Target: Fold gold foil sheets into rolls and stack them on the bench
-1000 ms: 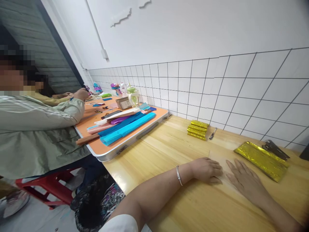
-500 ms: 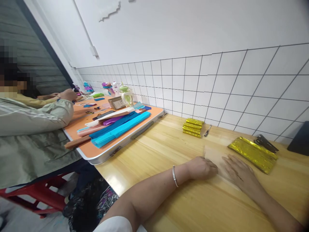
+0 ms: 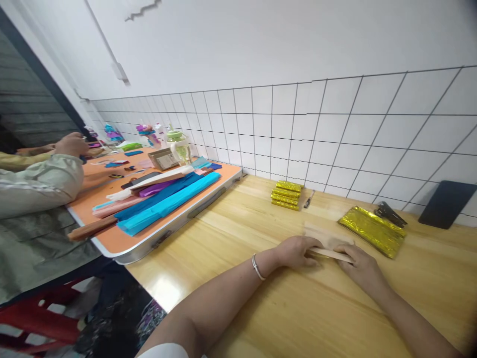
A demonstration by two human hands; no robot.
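Observation:
A pale, thin, see-through paper sheet (image 3: pixel 323 232) lies on the wooden table, its near edge lifted and folded into a narrow strip. At the left end of that strip, my left hand (image 3: pixel 298 251) pinches it between thumb and fingers. My right hand (image 3: pixel 360 267) grips the other end, fingers over the fold. A flat piece of gold foil (image 3: pixel 372 231) rests just beyond the right hand. Farther back, folded gold foil bundles (image 3: pixel 286 195) sit in a row beside a small thin tool (image 3: pixel 308 200).
A black stapler-like object (image 3: pixel 390 214) lies behind the foil, and a dark flat panel (image 3: pixel 447 204) leans on the tiled wall. On the left, an orange folding table (image 3: pixel 112 243) carries rolled coloured paper (image 3: pixel 167 205), a box and a bottle (image 3: pixel 179 148). A co-worker's sleeve (image 3: pixel 44 181) reaches over it.
My hands were pressed flat over the sheet; now both pinch its raised, folded near edge. The view has shifted somewhat to the right.

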